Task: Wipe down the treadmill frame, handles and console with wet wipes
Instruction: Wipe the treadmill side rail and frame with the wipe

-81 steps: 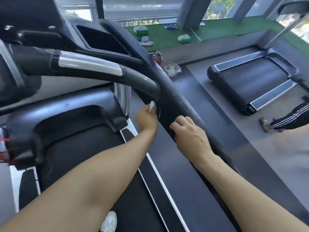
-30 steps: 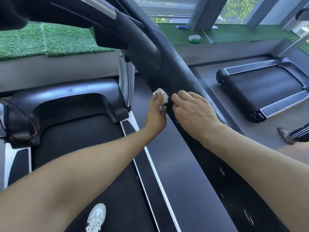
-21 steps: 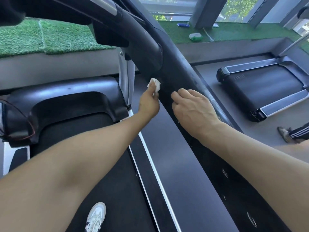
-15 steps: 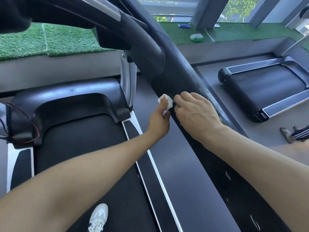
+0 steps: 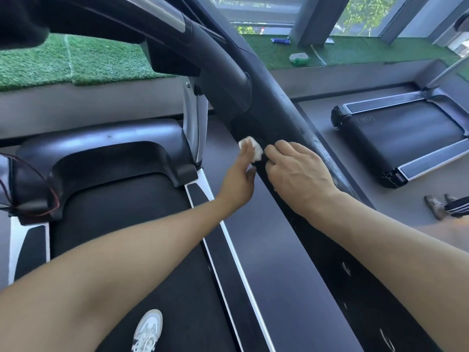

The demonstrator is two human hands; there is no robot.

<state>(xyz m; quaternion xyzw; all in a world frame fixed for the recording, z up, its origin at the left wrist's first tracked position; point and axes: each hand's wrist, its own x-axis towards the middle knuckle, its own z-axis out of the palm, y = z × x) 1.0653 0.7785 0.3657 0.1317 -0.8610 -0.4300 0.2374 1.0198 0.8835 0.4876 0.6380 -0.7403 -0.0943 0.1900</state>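
Note:
A small wadded white wet wipe [image 5: 255, 150] is pinched in my left hand [image 5: 239, 182] and pressed against the inner side of the black treadmill side rail [image 5: 276, 102]. My right hand [image 5: 298, 174] rests curled over the same rail just right of the wipe, holding nothing I can see. The rail's upper edge looks dusty and scuffed. The curved black handle [image 5: 218, 62] with a silver band arches above both hands. The silver upright [image 5: 194, 123] meets the motor cover [image 5: 101, 146] to the left.
My white shoe [image 5: 148, 331] stands on the black belt [image 5: 132, 250]. A second treadmill [image 5: 403, 138] lies to the right. A person's feet [image 5: 441, 204] are on the floor beside it. Green turf ledge [image 5: 76, 62] holds a wipe pack [image 5: 299, 58].
My left hand has rubbed the wipe up and down the rail's inner side, now sitting low beside my right hand's fingertips. My right hand has stayed on the rail.

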